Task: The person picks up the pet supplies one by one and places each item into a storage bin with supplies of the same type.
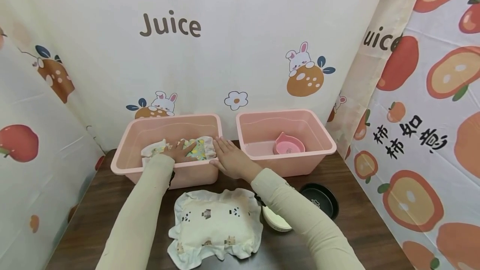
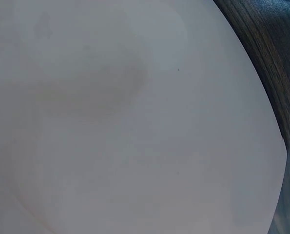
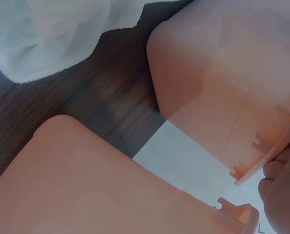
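Note:
In the head view my left hand reaches into the left pink bin, fingers spread over a small ruffled pillow with a green and yellow pattern. The hand covers part of this pillow. My right hand lies against the bin's right rim, fingers straight in the head view; the right wrist view shows some of its fingers by the rim. A pale bin wall fills most of the left wrist view, hiding the left hand there.
A cream ruffled pillow with animal prints lies in front on the dark wooden table. The right pink bin holds a pink bowl. A cream bowl and a black bowl sit near the right forearm. Printed curtains surround the table.

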### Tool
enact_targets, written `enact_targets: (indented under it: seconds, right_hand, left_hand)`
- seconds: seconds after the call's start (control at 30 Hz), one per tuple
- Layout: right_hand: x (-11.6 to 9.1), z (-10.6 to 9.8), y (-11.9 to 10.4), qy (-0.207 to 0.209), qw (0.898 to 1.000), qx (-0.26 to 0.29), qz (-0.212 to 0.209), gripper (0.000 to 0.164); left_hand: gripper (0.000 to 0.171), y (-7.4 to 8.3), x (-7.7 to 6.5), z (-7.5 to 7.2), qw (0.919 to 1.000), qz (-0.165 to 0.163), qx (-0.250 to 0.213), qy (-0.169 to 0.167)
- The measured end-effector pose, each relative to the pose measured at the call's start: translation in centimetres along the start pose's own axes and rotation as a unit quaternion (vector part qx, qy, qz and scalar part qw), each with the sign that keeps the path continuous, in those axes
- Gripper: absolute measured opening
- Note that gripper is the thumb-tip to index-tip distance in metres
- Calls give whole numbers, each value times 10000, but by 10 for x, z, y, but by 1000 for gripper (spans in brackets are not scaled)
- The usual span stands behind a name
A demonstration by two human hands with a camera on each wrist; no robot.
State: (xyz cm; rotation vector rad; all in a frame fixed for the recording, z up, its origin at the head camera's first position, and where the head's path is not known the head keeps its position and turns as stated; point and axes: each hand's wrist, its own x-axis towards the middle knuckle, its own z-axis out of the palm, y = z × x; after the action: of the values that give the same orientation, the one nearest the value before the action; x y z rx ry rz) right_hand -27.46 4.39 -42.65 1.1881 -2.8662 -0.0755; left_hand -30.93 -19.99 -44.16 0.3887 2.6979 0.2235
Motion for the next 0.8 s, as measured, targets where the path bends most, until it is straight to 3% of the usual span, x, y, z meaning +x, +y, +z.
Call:
enact_targets:
  seconds: [0.2,0.47,0.63,0.8]
  right_hand:
    - [0,2,1,120,9999,-53,-43,69]
    - [0,1,1,87,9999,-30,-40,69]
    - [1,1,1,14,10000,82,5,69]
    - [1,3,2,24,9999,123,17,69]
  left_hand:
    - [70,4,-4,-5,9993,45,-369,-103]
    - [69,-14,21,8,9992,339,-186,-113]
    - [65,-5,11,1,9991,376,-89,-186]
    - [64,-5,10,-1,9987,436,-109,-254]
